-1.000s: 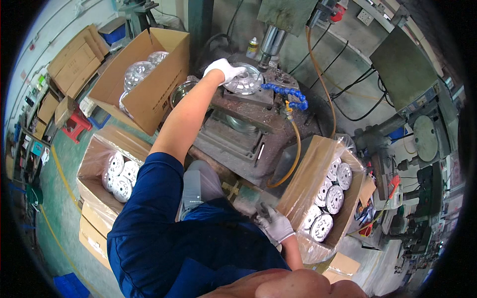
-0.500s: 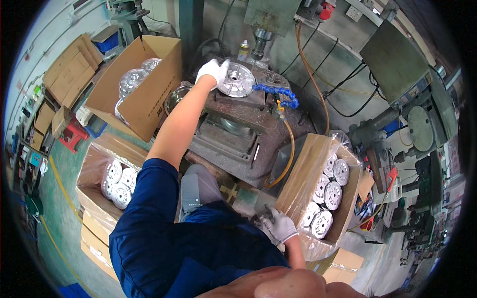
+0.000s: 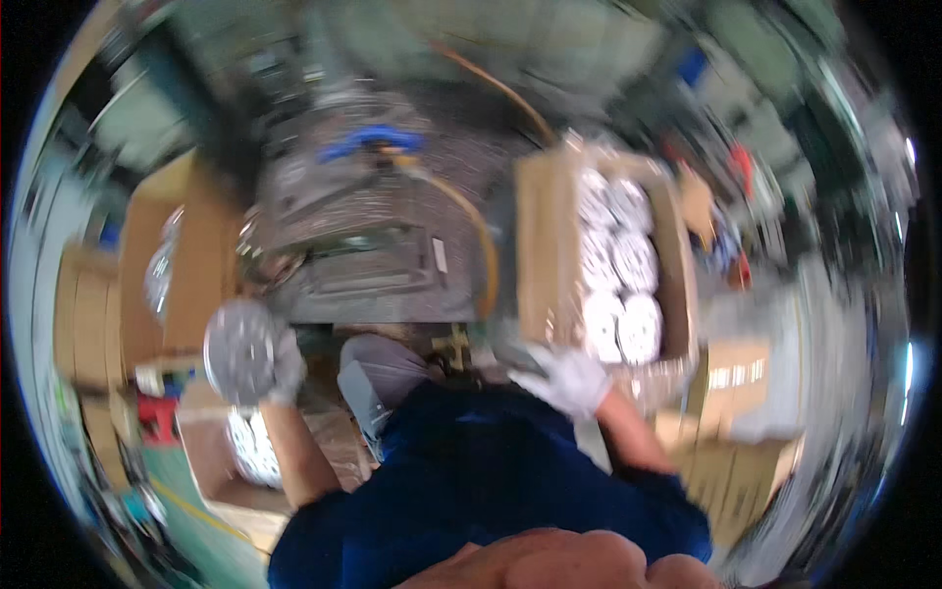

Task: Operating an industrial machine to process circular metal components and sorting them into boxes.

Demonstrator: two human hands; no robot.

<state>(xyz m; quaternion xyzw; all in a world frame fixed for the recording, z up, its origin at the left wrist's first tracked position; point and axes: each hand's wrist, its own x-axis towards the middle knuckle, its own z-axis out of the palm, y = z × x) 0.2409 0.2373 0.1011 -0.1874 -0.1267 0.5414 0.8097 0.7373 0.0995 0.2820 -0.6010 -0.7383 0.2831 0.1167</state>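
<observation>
Fingers of your left hand [image 3: 287,369] grip a metal disc [image 3: 239,351] by its right edge, between the far-left carton [image 3: 204,294] and the near-left carton [image 3: 209,447]. Your right hand [image 3: 569,380] is beside the right carton [image 3: 548,245]; blur hides whether its fingers hold anything.

A grey metal machine bed [image 3: 378,306] sits at 10 o'clock from the centre, a short white strip [image 3: 440,255] lying toward its 4 o'clock side. At 3 o'clock an open carton [image 3: 548,255] bears pale round discs [image 3: 635,260] in paired rows; at 8 o'clock a smaller-looking carton [image 3: 208,456] carries more. Farther out there, green floor [image 3: 186,496] bears a yellow line [image 3: 201,514].
</observation>
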